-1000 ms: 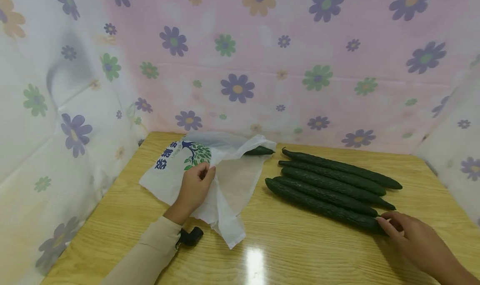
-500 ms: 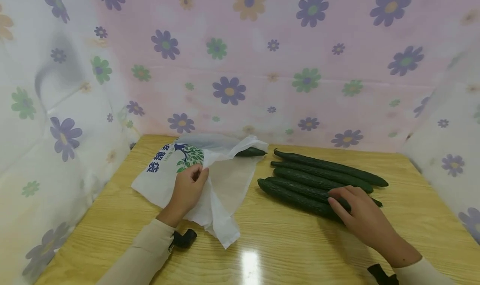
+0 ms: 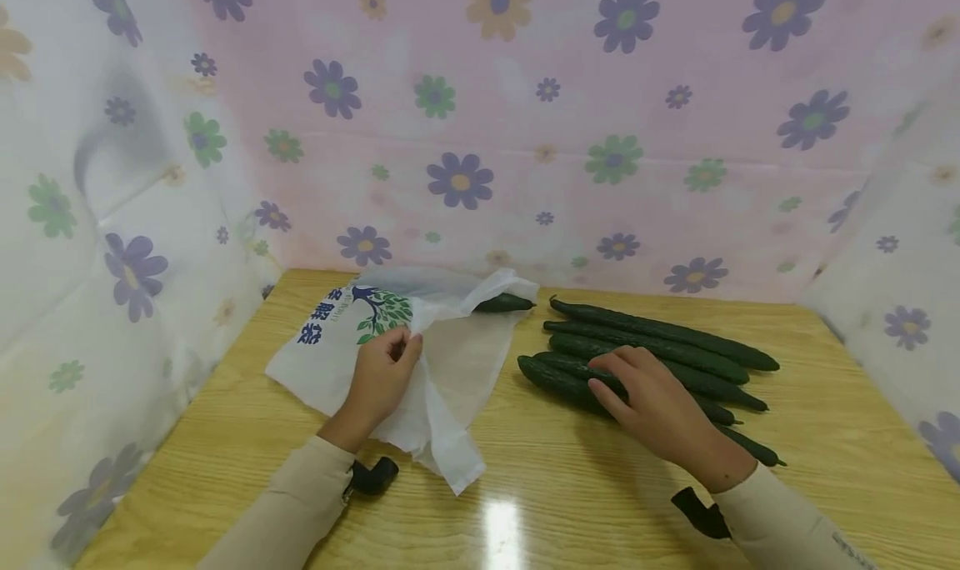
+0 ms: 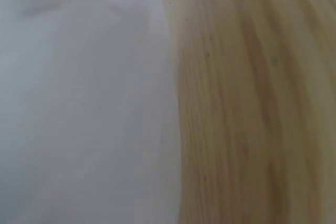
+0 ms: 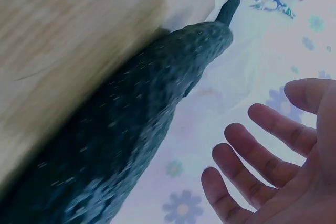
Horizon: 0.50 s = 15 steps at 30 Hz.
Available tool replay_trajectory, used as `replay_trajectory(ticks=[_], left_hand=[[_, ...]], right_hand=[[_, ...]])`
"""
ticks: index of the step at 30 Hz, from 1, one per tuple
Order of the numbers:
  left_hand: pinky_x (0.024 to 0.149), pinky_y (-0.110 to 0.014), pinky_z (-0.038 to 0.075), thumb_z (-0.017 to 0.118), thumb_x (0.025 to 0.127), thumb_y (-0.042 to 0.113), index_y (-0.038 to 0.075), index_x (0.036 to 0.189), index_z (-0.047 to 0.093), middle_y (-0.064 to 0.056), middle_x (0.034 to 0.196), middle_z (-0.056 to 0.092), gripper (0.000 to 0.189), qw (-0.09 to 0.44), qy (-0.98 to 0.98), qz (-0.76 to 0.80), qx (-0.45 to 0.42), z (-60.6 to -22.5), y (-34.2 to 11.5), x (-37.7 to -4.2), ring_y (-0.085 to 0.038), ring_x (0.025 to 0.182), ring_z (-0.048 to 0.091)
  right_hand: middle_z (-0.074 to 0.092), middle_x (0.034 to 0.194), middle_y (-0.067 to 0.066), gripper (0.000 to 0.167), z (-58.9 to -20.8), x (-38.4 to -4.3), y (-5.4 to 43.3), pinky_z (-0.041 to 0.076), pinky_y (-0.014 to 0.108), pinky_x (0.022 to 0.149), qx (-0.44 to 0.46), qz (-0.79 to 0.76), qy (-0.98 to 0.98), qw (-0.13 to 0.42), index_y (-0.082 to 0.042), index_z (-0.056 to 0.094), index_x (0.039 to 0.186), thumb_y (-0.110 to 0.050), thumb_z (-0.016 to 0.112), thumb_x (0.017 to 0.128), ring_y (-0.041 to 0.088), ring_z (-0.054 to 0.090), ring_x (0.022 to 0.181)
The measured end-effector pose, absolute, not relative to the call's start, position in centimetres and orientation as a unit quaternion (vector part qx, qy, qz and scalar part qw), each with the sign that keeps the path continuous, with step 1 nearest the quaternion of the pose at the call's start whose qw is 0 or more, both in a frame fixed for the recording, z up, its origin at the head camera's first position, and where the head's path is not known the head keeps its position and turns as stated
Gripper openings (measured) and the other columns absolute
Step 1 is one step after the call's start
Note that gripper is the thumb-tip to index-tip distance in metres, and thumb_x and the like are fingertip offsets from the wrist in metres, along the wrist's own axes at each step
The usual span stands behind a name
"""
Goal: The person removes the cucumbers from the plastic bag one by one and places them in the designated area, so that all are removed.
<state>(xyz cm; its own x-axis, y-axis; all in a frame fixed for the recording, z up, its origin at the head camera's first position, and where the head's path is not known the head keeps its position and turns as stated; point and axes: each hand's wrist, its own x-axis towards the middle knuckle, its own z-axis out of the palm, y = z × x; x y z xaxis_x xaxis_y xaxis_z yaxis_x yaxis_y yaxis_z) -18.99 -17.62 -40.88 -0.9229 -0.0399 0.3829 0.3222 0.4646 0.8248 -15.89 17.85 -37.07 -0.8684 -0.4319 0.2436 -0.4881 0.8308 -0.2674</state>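
Observation:
My left hand (image 3: 381, 372) pinches the edge of a white plastic bag (image 3: 465, 370), printed with a tree and blue characters, lying flat on the table's left. One cucumber (image 3: 506, 302) pokes out at the bag's mouth, the rest of it hidden. My right hand (image 3: 651, 395) is over the near cucumbers of a row, thumb and fingers apart. In the right wrist view its fingers (image 5: 268, 153) are spread beside a dark green bumpy cucumber (image 5: 121, 114). The left wrist view has only bag film (image 4: 89, 108) and wood, no hand.
Several long cucumbers (image 3: 660, 330) lie side by side on the right of the wooden table (image 3: 570, 503). Flowered cloth (image 3: 525, 120) stands behind the table and along both sides. Black straps (image 3: 375, 476) show at both wrists.
My right hand has moved left along the cucumbers, from their right ends toward their left ends. My left hand keeps its pinch on the bag. The view shifted slightly early on.

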Motion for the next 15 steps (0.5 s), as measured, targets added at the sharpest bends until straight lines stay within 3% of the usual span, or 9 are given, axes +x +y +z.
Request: replay_trajectory(ticks=[15], left_hand=[[0.051,-0.022,0.034,0.057,0.1,0.016,0.01,0.072,0.054,-0.001,0.063,0.046,0.028,0.168,-0.836,-0.516,-0.079,-41.0,-17.6,-19.0,-0.013,0.057,0.043]], right_hand=[[0.063,0.119,0.011,0.031,-35.8,-19.0,14.1,0.05,0.049,0.088,0.301,0.156,-0.938,0.07,-0.007,0.064,0.125,-0.025,0.062,0.099,0.028,0.059,0.107]])
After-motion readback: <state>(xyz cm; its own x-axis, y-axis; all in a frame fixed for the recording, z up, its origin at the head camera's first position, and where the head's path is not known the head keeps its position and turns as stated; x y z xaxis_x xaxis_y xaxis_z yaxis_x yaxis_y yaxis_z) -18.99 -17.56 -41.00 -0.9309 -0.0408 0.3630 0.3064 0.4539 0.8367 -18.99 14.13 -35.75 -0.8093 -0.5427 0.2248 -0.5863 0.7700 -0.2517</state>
